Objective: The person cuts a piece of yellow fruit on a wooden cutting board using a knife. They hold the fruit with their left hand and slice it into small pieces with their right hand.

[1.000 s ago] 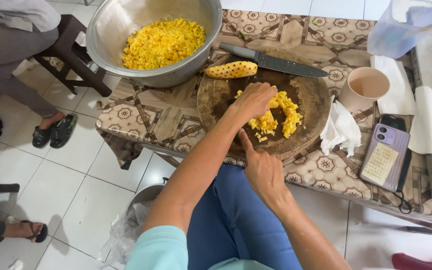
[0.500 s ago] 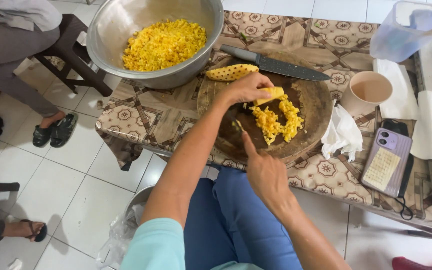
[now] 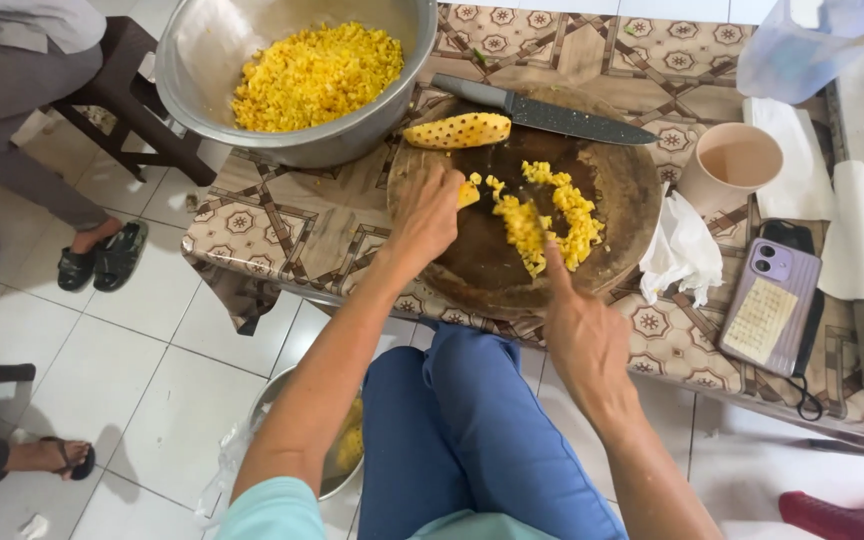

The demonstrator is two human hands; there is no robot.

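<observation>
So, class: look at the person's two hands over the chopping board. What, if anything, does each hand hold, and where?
The left hand pinches a small yellow pineapple piece at its end. The right hand holds nothing; its forefinger touches the chopped pile.

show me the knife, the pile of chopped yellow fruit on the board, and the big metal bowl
knife (image 3: pixel 562 117), head view, middle of the dark blade
pile of chopped yellow fruit (image 3: pixel 552 215), head view, centre of the heap
big metal bowl (image 3: pixel 202 45), head view, bare inner wall at left

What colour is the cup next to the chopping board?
Pale pink cup, seen in the head view.
</observation>
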